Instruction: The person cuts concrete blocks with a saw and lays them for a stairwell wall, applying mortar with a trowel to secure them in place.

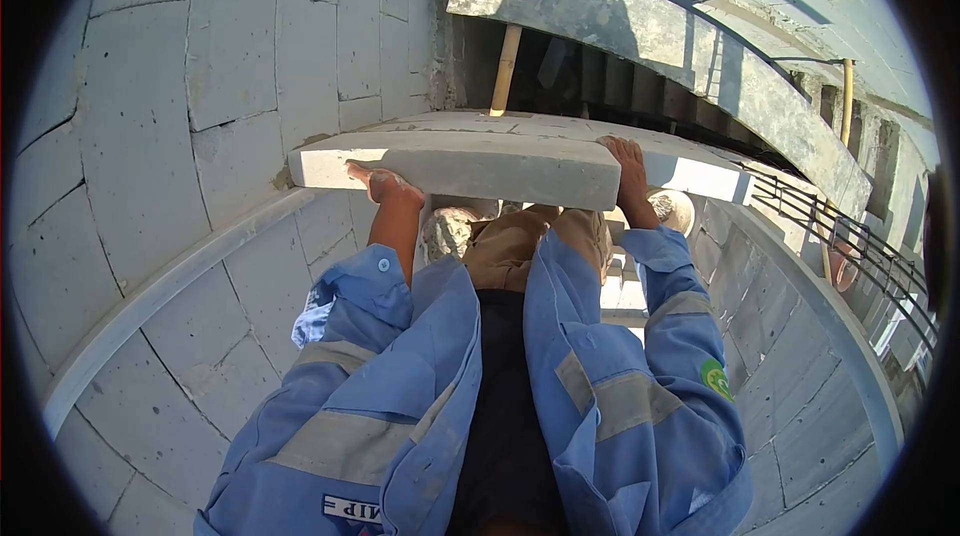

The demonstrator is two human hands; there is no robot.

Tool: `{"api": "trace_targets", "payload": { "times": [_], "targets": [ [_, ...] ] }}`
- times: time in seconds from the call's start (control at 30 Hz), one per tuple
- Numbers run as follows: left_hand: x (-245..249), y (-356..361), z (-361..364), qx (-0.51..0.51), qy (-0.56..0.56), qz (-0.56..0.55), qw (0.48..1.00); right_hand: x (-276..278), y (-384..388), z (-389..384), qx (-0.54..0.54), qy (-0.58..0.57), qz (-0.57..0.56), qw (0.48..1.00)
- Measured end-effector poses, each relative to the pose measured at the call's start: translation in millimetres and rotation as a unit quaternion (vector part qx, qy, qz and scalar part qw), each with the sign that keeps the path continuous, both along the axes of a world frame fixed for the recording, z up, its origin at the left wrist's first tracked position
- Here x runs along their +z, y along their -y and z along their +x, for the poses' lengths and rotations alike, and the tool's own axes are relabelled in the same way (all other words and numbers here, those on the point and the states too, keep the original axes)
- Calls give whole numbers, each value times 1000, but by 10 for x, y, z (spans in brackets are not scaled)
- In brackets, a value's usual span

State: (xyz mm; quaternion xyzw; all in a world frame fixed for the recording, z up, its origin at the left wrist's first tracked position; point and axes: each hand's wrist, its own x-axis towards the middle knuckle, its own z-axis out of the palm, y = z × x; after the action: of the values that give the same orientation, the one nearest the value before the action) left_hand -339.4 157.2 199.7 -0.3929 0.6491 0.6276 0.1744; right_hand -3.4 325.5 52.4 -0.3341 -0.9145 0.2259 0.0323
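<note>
A long pale concrete block (470, 168) lies crosswise in front of me, along the top of a low block wall. My left hand (388, 186) is at its near face toward the left end, bent at the wrist, with fingers against the lower edge and partly hidden. My right hand (630, 176) presses on the right end, its fingers curled over the top corner. Both hands grip the block between them. To its right another pale block (700, 179) forms part of the wall top. Below the block, a rough grey lump (450, 234) shows beside my knees.
A tall grey block wall (140, 116) rises on the left. Beyond the low wall are a bamboo pole (507, 71), a broad grey slab (660, 36) and a dark gap. Steel reinforcing bars (860, 246) stretch along the right. A round pale container (680, 212) stands near my right wrist.
</note>
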Motion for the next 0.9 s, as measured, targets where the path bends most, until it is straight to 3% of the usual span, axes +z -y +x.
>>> {"api": "trace_targets", "payload": {
  "times": [0.17,0.27,0.3,0.4,0.47,0.53,0.63,0.7,0.77,0.8,0.83,0.87,0.9],
  "targets": [
    [-165,144,-69,-26,-7,38,999,42,28,8,-13,29,-37,999],
    [-116,91,-44,-6,0,19,1000,11,90,-13,-37,55,-1,998],
    [-30,67,-3,-9,14,62,998,-10,143,-2,-50,74,20,996],
    [-30,74,-38,-39,48,46,997,121,433,2,-183,102,40,977],
    [-21,106,-53,-78,56,70,993,268,689,67,-310,36,-9,950],
    [11,76,-43,-88,49,41,994,294,1022,192,-411,23,-48,910],
    [202,-83,191,-106,37,-23,993,136,1613,599,-530,9,-209,822],
    [150,-53,132,-129,32,-35,991,-100,2070,923,-623,25,-313,716],
    [80,20,32,-142,35,-54,988,-631,2659,1366,-651,24,-482,586],
    [44,25,-12,-145,33,-58,987,-1152,3180,1523,-679,45,-457,573],
    [5,40,-52,-142,33,-60,987,-675,3110,1553,-736,16,-458,499],
    [-17,58,-81,-138,32,-62,988,-251,3085,1687,-730,46,-434,526],
    [-12,70,-90,-143,35,-41,988,-316,3287,1792,-721,68,-436,535]
  ]
}}
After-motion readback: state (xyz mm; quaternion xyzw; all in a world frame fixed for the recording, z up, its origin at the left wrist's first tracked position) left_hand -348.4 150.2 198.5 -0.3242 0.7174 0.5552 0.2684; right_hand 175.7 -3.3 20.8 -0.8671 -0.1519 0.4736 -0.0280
